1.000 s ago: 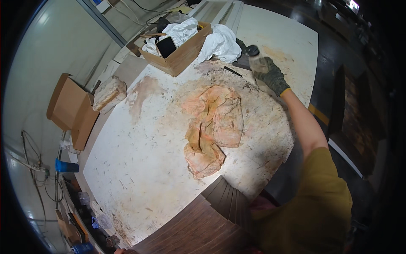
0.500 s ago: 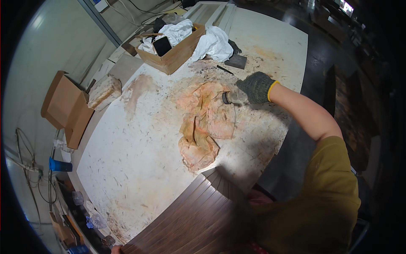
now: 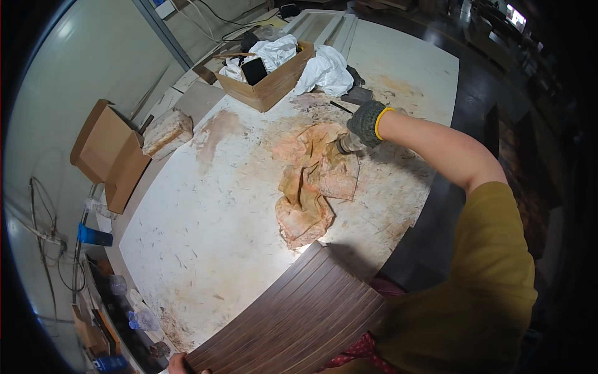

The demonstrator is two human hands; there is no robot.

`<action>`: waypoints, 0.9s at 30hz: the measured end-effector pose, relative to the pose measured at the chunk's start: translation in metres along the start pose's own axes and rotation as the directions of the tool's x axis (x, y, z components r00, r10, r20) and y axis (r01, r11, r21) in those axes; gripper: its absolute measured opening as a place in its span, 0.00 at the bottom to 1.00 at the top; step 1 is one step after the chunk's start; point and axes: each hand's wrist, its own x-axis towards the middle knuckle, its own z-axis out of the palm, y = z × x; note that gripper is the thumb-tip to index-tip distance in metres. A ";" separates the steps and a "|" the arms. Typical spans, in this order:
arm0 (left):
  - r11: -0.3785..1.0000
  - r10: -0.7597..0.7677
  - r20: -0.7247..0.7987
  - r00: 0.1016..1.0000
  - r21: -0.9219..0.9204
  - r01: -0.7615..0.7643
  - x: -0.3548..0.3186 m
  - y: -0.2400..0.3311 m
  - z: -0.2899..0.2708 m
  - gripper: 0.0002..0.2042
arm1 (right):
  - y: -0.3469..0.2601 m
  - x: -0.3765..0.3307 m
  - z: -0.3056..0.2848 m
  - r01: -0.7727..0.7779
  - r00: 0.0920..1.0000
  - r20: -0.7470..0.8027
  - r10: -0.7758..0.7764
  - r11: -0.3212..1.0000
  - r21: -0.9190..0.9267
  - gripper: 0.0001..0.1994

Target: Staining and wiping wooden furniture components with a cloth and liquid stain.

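- While I watched through the head camera from afar, the right hand (image 3: 367, 122), in a dark knit glove with a yellow cuff, was curled around a clear bottle (image 3: 355, 144).
- Bottle lay tilted under that glove, dark-capped end toward the left, above the upper right part of a stained peach cloth (image 3: 304, 215); I could not tell whether cap and cloth touched.
- Cloth sat rumpled near the middle of the white worktable (image 3: 187, 237), on its scuffed, smeared surface.
- Left hand (image 3: 179, 363) showed only as bare fingers at the lower edge, touching the near left corner of a dark wood-grain panel (image 3: 293, 308); I could not tell how tightly they closed.
- Panel slanted across the lower middle, its far corner just beside the cloth's near end.
- Beyond the glove I noted a thin black stick (image 3: 340, 107) and a dark flat block (image 3: 357, 95).
- Farther off stood a cardboard box (image 3: 265, 95) of white rags, a white crumpled cloth (image 3: 326, 70) just beside it.
- Left side: an open brown carton (image 3: 103, 146).
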 end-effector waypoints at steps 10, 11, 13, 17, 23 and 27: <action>1.000 0.021 -0.009 1.000 -0.019 -0.021 0.003 0.000 0.001 0.24 | -0.002 -0.024 -0.006 0.019 1.000 -0.018 -0.016 0.987 0.157 0.22; 1.000 0.009 -0.009 1.000 -0.023 -0.010 0.002 0.000 0.001 0.24 | 0.000 -0.022 -0.001 0.017 1.000 -0.017 -0.015 0.987 0.161 0.22; 1.000 0.002 -0.010 1.000 -0.029 -0.002 0.002 -0.001 0.002 0.24 | 0.007 -0.015 0.015 -0.033 0.995 0.100 0.018 0.988 0.152 0.23; 0.999 -0.024 -0.002 1.000 -0.028 0.024 0.001 0.000 0.002 0.24 | 0.016 -0.021 0.057 -0.052 0.996 -0.058 0.072 0.957 0.285 0.29; 0.997 -0.056 0.000 0.998 -0.050 0.056 -0.001 0.002 0.001 0.24 | 0.025 -0.030 0.108 -0.007 0.983 -0.133 0.128 0.747 0.665 0.39; 0.996 -0.086 0.006 0.996 -0.037 0.086 0.002 0.006 0.002 0.23 | 0.038 -0.043 0.097 0.030 0.951 -0.196 0.240 0.558 0.829 0.36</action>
